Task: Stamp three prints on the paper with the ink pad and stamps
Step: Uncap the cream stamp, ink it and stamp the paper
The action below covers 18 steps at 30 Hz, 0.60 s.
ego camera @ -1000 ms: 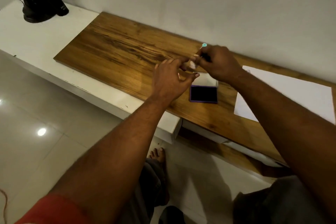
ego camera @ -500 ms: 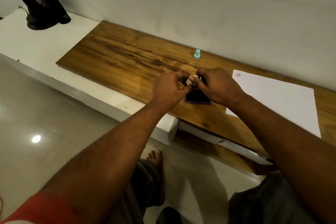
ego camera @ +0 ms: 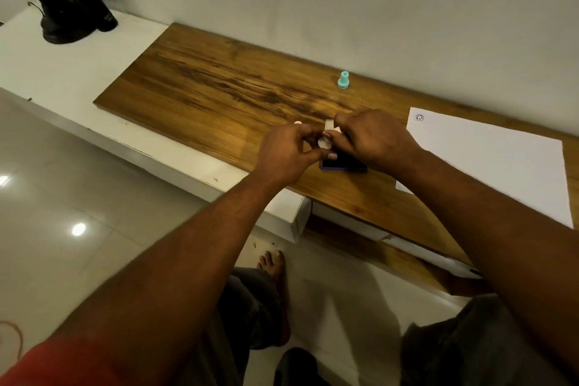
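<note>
Hands (ego camera: 288,150) (ego camera: 372,138) pinch a pale stamp (ego camera: 325,143) above the ink pad (ego camera: 343,163).

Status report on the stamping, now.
Left hand and right hand pinch a small pale stamp over the ink pad. One print on paper. Teal stamp stands clear.

Worktop (ego camera: 219,87) is warm brown wood with dark streaky grain. Teal stamp (ego camera: 343,80), whitish stamp (ego camera: 324,143), purple-edged ink pad (ego camera: 341,163) with a near-black face — white paper (ego camera: 501,160) showing one dark smiley print (ego camera: 419,117). Sleeve (ego camera: 62,363)'s red.
</note>
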Each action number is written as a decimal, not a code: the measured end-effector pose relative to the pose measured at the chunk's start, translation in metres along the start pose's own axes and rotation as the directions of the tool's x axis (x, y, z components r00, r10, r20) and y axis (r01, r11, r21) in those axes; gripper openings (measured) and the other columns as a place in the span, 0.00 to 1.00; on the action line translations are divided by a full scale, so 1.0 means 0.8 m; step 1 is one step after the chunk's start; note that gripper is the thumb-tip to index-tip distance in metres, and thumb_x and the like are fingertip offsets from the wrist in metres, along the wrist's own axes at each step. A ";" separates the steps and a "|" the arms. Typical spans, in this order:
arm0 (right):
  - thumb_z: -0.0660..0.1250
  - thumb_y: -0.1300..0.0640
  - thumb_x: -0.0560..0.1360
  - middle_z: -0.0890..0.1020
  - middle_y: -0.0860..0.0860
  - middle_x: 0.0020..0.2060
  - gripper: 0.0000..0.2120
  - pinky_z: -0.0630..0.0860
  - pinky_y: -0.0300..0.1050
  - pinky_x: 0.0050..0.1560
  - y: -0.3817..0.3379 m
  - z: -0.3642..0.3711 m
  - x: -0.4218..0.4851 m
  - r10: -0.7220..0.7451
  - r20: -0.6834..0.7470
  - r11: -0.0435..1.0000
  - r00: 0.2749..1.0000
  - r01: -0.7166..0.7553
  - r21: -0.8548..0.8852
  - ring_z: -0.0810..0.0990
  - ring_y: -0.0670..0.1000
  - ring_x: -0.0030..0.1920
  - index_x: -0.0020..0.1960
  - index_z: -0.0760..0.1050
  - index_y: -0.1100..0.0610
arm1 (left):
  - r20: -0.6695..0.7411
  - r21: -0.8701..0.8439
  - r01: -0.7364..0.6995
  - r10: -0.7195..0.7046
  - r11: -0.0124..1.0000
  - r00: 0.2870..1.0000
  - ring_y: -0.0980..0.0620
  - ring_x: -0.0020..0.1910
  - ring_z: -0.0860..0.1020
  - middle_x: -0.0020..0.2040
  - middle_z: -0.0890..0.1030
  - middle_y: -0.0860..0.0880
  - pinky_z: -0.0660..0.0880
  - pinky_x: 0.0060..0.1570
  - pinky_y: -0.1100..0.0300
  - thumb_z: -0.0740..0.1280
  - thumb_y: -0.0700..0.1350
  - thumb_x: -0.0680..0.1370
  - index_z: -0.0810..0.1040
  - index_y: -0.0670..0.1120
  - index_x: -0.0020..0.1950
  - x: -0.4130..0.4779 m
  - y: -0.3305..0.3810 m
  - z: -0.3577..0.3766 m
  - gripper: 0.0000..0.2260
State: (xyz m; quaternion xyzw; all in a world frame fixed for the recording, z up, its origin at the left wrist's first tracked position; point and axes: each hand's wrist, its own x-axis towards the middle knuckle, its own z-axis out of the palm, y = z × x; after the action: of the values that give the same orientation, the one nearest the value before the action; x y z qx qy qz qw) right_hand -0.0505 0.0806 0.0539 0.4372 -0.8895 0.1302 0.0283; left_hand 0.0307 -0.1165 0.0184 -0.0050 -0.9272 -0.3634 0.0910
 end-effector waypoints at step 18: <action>0.56 0.35 0.82 0.85 0.54 0.42 0.26 0.75 0.48 0.34 0.035 0.012 -0.014 0.118 0.116 0.993 0.986 -0.115 -0.038 0.80 0.52 0.40 0.54 0.81 0.54 | 0.081 0.158 0.241 -0.256 0.958 0.963 0.54 0.51 0.81 0.55 0.86 0.53 0.80 0.52 0.54 0.77 0.63 0.73 0.84 0.59 0.66 -0.022 -0.039 0.014 0.23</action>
State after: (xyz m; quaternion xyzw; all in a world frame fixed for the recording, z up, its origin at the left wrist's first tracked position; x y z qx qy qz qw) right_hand -0.0650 0.1033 0.0368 0.3908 -0.9155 0.0917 -0.0251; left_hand 0.0440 -0.1311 -0.0137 0.0998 -0.9480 -0.3022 -0.0023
